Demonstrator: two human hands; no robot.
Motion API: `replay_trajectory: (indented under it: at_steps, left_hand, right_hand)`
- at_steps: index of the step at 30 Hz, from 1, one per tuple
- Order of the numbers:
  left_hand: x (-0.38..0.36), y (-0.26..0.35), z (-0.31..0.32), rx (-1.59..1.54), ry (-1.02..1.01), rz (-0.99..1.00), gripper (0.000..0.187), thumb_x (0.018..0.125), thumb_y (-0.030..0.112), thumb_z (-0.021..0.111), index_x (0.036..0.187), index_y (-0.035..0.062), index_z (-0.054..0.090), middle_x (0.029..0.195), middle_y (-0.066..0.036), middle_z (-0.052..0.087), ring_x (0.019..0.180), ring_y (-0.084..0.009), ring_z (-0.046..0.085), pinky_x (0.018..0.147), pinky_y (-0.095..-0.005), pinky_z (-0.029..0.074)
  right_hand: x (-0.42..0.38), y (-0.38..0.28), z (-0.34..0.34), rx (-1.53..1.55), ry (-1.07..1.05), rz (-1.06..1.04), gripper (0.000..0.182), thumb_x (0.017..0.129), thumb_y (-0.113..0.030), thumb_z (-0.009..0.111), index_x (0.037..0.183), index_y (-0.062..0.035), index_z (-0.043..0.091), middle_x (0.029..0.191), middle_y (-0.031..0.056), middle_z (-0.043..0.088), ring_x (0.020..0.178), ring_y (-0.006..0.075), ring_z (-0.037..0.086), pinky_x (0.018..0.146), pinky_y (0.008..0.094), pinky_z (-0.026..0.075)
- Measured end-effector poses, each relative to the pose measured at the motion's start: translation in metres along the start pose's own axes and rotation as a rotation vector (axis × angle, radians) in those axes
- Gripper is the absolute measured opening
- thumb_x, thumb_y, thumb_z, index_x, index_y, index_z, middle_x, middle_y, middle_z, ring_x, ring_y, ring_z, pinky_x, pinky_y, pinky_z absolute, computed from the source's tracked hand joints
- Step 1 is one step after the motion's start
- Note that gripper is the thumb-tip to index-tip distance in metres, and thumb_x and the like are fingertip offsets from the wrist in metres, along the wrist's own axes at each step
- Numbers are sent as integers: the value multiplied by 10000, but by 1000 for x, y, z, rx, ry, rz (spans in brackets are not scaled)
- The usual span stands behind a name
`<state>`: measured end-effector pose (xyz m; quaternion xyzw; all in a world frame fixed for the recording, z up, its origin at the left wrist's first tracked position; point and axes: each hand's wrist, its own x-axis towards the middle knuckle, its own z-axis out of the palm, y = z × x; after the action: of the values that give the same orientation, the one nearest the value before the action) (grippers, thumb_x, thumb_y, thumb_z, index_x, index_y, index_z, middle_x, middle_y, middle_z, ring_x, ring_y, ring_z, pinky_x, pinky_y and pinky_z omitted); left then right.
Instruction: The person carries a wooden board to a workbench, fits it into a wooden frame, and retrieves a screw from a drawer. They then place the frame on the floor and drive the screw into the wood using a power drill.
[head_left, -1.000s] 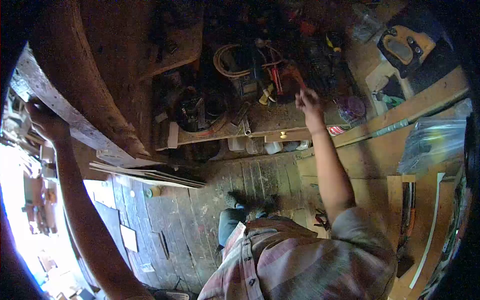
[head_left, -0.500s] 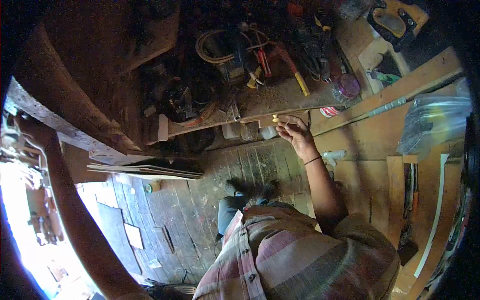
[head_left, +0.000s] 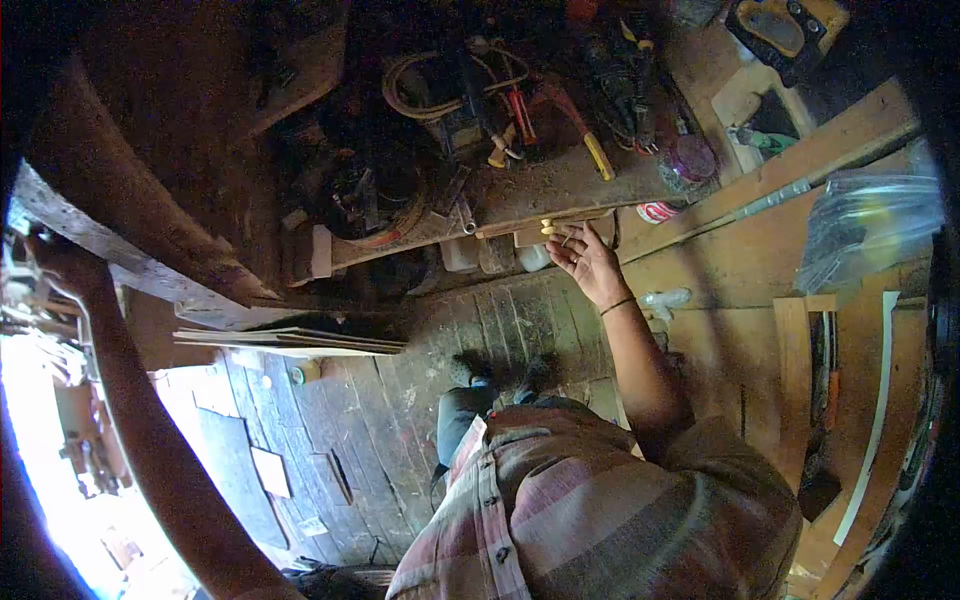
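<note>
The small pale yellow knob [head_left: 546, 228] sits on the front face of a shallow wooden drawer [head_left: 560, 228] tucked under the edge of the dusty, cluttered bench [head_left: 560, 190]. It lies just up and to the left of the right hand [head_left: 583, 262], at the very tips of the fingers [head_left: 566, 238]. The hand is turned palm up, fingers loosely spread and half curled, with nothing gripped in them; whether a fingertip actually touches the knob I cannot tell, the two are that close. The drawer front runs along the bench edge, its long axis sloping slightly up to the right, so the knob faces out toward the person.

The right hand is by far the nearer one. The left hand [head_left: 62, 262] is well apart, far off to the other side, up against a long weathered grey plank [head_left: 140, 265] leaning there; it seems closed round the plank's edge, though glare and shadow make that uncertain.

Above the drawer, on the bench top, lie a red-handled hammer with a yellow grip [head_left: 585, 130], a coil of tan hose [head_left: 440, 75] and a purple-lidded jar [head_left: 690, 160]. Below are dark floorboards [head_left: 400, 400] and a stack of thin flat boards [head_left: 290, 343].
</note>
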<state>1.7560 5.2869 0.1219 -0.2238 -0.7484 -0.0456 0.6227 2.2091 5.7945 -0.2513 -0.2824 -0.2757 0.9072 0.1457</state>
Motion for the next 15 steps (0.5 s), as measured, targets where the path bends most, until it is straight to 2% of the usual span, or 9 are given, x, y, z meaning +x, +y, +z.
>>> replay_trajectory:
  at_steps: [1,3,5,7,9,10,11,13,15]
  left_hand:
    - [-4,-10,12,-170,74,-42,390,815,224,673,1118,25,530,911,-148,653,762,-311,666,711,-426,557]
    - [0,14,-4,-117,95,-43,326,859,205,615,1115,19,539,924,-155,652,757,-322,667,700,-434,557]
    - [4,29,-13,-28,77,6,288,878,197,590,1097,14,550,940,-164,652,758,-332,668,699,-436,556]
    - [7,27,-10,-95,34,-28,266,850,213,621,1037,35,555,930,-161,653,757,-334,667,709,-442,542]
    - [12,42,-17,-196,-9,-147,257,821,226,651,991,60,553,919,-151,656,755,-326,667,717,-448,529]
    - [13,41,-17,-239,-12,-120,271,801,232,663,989,73,551,907,-145,663,758,-326,668,716,-456,527]
    - [12,36,-15,-281,-15,-94,287,782,238,676,988,85,548,895,-139,670,760,-325,669,715,-463,525]
    - [11,32,-10,-250,-74,-146,313,768,251,685,1000,94,546,900,-144,675,772,-338,670,716,-477,522]
    - [9,27,-2,-148,-88,-97,329,763,265,686,1010,101,544,914,-159,678,785,-368,669,717,-499,517]
  right_hand:
    - [19,11,-27,-95,47,-14,282,909,-286,588,1077,-61,610,920,67,639,840,196,645,746,309,536]
    - [38,19,-41,-192,88,-24,291,882,-337,630,1033,-89,633,852,36,630,766,177,634,691,288,531]
    - [54,16,-35,-732,91,77,306,798,-402,716,891,-120,639,715,-16,563,635,130,558,585,246,463]
    - [89,31,-39,-850,146,107,378,758,-441,741,785,-93,596,622,-19,492,584,132,504,554,277,414]
    - [106,44,-30,-1046,274,55,506,790,-456,708,1099,-65,619,958,67,653,778,191,622,622,345,492]
    - [107,36,-36,-1187,232,156,669,754,-544,695,1202,-60,583,1124,124,633,994,265,616,809,376,488]
    - [106,43,-42,-1183,235,154,669,754,-544,695,1202,-60,583,1124,124,633,994,265,616,809,376,488]
    - [102,55,-47,-1293,331,-232,654,743,-550,694,1153,-47,612,1118,134,640,1063,292,593,885,397,462]
    - [73,50,-32,-1288,460,-245,589,740,-546,690,1057,-50,656,1068,129,660,982,298,621,833,412,484]
